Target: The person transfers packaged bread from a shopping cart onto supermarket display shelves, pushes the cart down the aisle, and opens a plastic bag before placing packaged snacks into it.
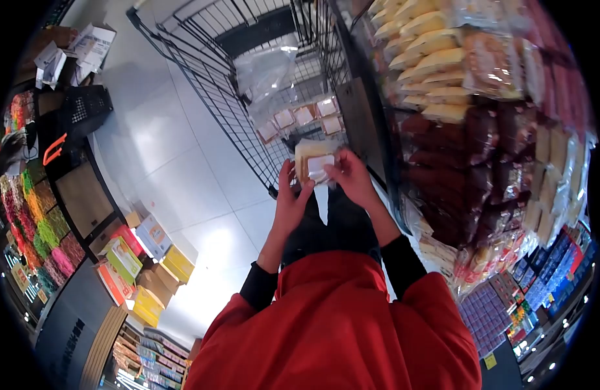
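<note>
Before the red jacket [339,312], the left hand [293,197] and the right hand [352,174] grasp one pack [317,165] from its two sides, at the near end of the cart [257,34]. Farther inside lie other packs [304,116], then a clear bag [266,73].

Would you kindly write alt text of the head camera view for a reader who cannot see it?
A person's left hand and right hand hold a white-labelled package near a wire shopping cart containing more labelled packs and a clear plastic bag. Plastic-wrapped goods are stacked at right; colourful cartons sit at left.
</note>
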`<state>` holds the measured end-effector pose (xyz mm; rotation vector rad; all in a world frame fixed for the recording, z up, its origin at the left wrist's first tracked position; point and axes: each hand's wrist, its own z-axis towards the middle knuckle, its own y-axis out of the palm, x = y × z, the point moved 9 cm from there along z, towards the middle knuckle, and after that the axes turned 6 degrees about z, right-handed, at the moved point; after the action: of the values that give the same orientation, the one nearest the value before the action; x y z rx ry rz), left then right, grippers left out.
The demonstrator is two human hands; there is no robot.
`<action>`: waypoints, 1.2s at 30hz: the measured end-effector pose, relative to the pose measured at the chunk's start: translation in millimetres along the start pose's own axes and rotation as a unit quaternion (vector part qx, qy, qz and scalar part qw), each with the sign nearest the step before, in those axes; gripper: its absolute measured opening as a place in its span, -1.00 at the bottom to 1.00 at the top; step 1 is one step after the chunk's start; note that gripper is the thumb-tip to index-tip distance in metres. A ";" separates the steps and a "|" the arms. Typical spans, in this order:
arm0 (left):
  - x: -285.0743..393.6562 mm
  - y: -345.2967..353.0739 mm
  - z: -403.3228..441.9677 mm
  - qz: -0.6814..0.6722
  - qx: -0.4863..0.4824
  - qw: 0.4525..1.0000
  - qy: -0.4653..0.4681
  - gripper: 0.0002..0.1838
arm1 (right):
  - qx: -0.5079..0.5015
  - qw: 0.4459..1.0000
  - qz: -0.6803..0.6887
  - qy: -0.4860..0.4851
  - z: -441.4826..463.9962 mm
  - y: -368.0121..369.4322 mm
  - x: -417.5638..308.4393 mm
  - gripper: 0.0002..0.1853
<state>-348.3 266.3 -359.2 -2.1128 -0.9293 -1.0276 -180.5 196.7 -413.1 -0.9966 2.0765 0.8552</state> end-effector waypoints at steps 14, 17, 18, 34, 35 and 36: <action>194.6 43.7 -81.9 -0.093 -0.205 0.970 0.089 -0.45 | 0.044 0.978 0.127 -0.162 -163.6 0.8 -206.6 -0.63; 231.1 53.0 -93.3 -0.055 -0.231 0.965 0.114 -0.55 | 0.060 0.977 0.150 -0.141 -184.9 -10.1 -216.9 -0.65; 237.3 56.8 -97.2 -0.043 -0.236 0.963 0.124 -0.56 | 0.064 0.975 0.152 -0.147 -193.3 -11.3 -217.0 -0.65; 329.8 132.3 -149.1 -0.029 -0.330 0.894 0.302 -0.44 | 0.191 0.858 -0.160 -0.448 -331.6 -58.4 -322.7 -0.17; 335.7 135.0 -151.8 -0.027 -0.328 0.895 0.303 -0.44 | 0.215 0.841 -0.181 -0.463 -340.2 -59.5 -329.1 -0.15; 341.1 136.8 -153.3 -0.021 -0.319 0.896 0.309 -0.45 | 0.230 0.837 -0.179 -0.463 -343.9 -62.2 -332.3 -0.15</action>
<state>-147.2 183.1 -25.8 -2.0011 -0.3315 -2.0833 -66.2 27.3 23.6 -0.5018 1.1130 0.4460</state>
